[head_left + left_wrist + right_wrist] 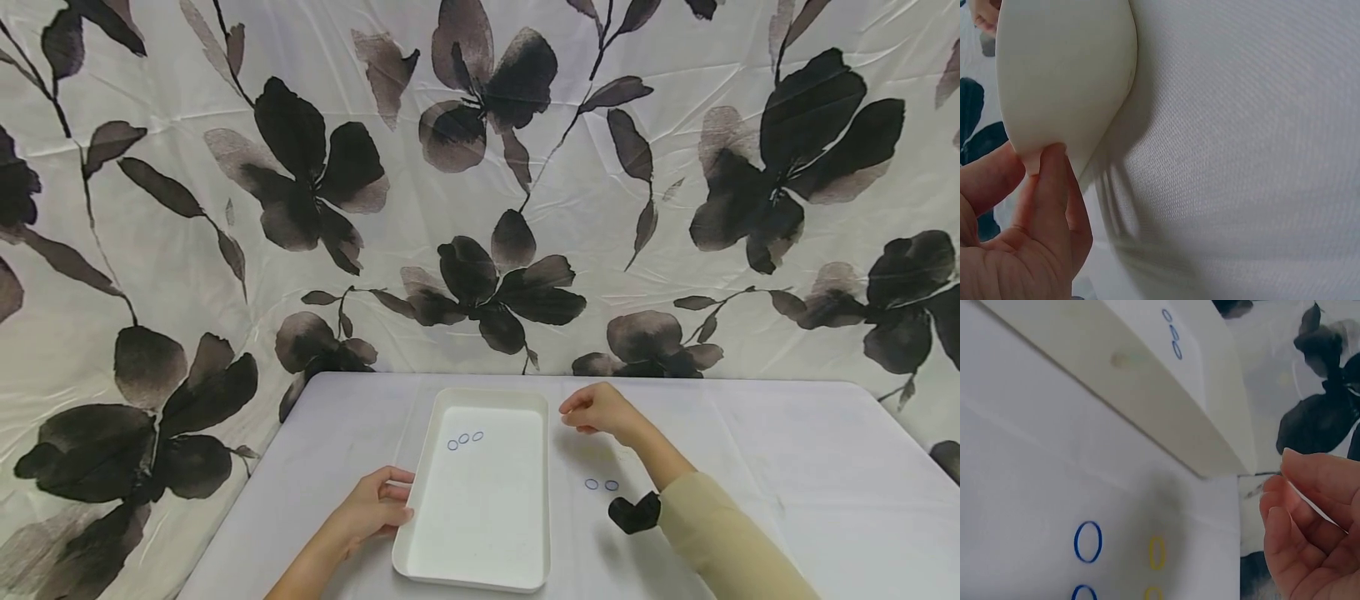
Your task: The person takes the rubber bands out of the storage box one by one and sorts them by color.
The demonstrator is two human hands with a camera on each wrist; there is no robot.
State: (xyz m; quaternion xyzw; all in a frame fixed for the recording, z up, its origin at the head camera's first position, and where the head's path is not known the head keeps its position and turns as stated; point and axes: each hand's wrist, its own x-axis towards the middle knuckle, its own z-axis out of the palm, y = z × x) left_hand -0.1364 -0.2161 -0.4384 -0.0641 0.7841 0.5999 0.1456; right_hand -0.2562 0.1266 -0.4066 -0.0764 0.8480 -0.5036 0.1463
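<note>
Beige fabric sleeve point(731, 533) nearest, toward four o'clock in the head view, on the arm reaching over the bench point(825, 467), which is draped in plain white cloth. Black item point(634, 513) by the cuff; too blurred to identify.

Right hand point(600, 412) in the air at two o'clock from the shallow white rectangular tray point(480, 525), just beside its rim. Fingers loosely bent, tips near one another but not clamped; nothing visible between them.

Left hand point(372, 504) at the tray's nine o'clock, pinching its side between thumb and fingers. Judgement: grip steadies the tray from the flank opposite the other hand and leaves the inside unobstructed. Cannot tell whether that side is raised off the cloth.

Tray lies lengthwise on the bench, long axis close to twelve–six, far end leaning slightly toward one.

Three thin blue rings point(463, 443) inside it, toward eleven o'clock, in a slanting row running eight to two; whether they touch, cannot tell. Two loose blue rings point(597, 484) on the cloth at the tray's three o'clock, apart, along a nine–three line. Thin yellow rings point(1151, 553) near these, probably grouped by colour.

Rings are closed loops, so point nowhere; oval look likely from viewing angle.
</note>
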